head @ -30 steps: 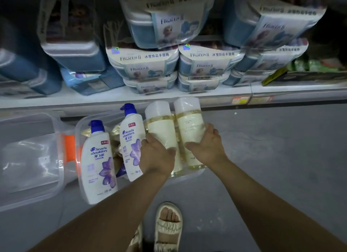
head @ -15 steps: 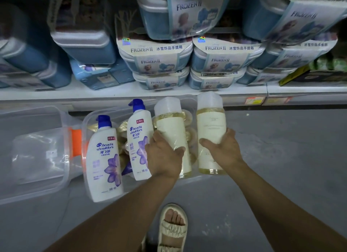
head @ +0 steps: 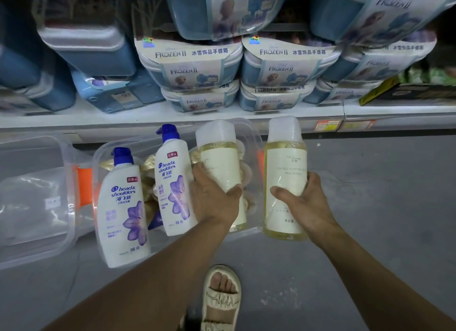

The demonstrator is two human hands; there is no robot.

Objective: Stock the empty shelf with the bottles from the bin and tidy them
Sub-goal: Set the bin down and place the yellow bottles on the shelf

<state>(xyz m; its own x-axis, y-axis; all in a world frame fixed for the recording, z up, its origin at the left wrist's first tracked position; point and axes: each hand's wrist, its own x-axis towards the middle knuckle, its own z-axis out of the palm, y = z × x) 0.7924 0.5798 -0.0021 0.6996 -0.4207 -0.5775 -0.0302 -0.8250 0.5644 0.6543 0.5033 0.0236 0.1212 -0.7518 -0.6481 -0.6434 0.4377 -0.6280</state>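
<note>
Above the bin (head: 256, 143), fingers grip two clear bottles, right bottle (head: 285, 177) now apart from left bottle (head: 222, 172).

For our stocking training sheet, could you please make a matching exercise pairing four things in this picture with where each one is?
Things:
1. Left hand
2. Right hand
3. Leftmost shampoo bottle
4. Frozen II boxes

Places:
A. Stacked on the white shelf
B. Lying in the clear bin, touched by neither hand
C. Gripping the yellow bottle clear of the bin, over the floor
D. Gripping the yellow bottle over the bin, next to a shampoo bottle

Pairs: 1-D, 2-C, 3-B, 4-A
</note>
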